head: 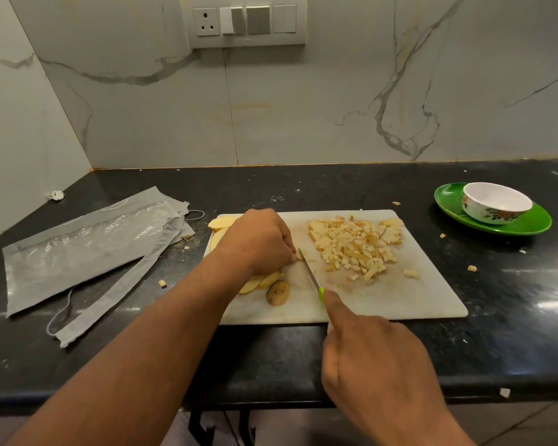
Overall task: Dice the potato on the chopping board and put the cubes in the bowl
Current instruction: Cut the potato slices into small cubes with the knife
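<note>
Right hand: the right hand (372, 358) is hanging over the counter's front edge, gripping a knife by its green handle, index finger lying straight along the top toward the blade.
Knife: the knife (310, 271) is pointing away from the person, its narrow blade angling over the near-left part of the chopping board with the tip just beside the left hand's fingers.
Potato end: a skin-on potato end piece (278, 293) is lying near the board's front edge, just left of the blade.
Potato slices: potato slices (258, 281) are poking out from under the left hand; more are showing at the board's far left corner.
Left hand: the left hand (261, 241) is curling knuckles-up over the slices and pressing them down; what its fingertips are pinching is hidden.
Chopping board: the white chopping board (400, 300) is sitting near the counter's front edge, at its middle.
Potato cubes: a heap of potato cubes (355, 246) is resting on the board's far right part; a few strays are lying on the black counter (512, 317).
Packaging: a grey pouch with clear film (87, 249) is lying at the counter's left.
Bowl: a white floral bowl (496, 202) is standing on a green plate (529, 223) toward the far right, holding no cubes.
</note>
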`<state>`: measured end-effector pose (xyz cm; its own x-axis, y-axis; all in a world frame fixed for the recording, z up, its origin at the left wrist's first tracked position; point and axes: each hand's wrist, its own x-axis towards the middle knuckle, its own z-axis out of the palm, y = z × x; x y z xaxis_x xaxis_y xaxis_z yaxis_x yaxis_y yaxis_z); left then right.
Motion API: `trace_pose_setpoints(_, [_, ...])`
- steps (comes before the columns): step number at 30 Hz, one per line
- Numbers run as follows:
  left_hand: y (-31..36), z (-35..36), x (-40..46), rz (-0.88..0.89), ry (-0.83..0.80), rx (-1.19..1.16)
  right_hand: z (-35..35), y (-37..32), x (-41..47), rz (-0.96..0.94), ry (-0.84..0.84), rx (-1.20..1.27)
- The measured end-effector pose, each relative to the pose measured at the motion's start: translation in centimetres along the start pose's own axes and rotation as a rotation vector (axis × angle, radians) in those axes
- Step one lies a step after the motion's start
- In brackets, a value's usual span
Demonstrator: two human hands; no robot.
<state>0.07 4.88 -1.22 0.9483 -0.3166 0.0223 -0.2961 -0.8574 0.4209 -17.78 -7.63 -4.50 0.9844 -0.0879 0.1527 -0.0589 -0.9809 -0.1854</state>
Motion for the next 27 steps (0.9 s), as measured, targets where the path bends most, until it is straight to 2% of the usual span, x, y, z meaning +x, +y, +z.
trace_pose_setpoints(5, [-0.5, -0.2, -0.2, 0.038, 0.014, -0.014, -1.1, 0.7, -0.9, 0.019, -0.029, 0.017])
trace_pose_setpoints(10, [-0.9, -0.9, -0.4, 0.042, -0.018, -0.022, -1.9, -0.1, 1.0, -0.018, 0.156, 0.029])
trace_pose_setpoints(13, [-1.0, -1.1, -0.6, 0.055, -0.046, -0.009, -0.8, -0.8, 3.5, -0.038, 0.179, 0.049])
trace_pose_setpoints(21, [-0.6, -0.7, -0.3, 0.049, -0.015, -0.023, 0.0, -0.8, 1.4, -0.071, 0.091, -0.037])
trace_pose_setpoints(25, [-0.8, -0.8, -0.4, 0.062, -0.022, -0.031, -1.2, -0.4, -1.0, -0.027, -0.019, 0.009])
trace_pose_setpoints(27, [-1.1, -1.0, -0.4, 0.062, -0.010, -0.045, -2.0, -0.3, -1.2, -0.015, -0.006, 0.028])
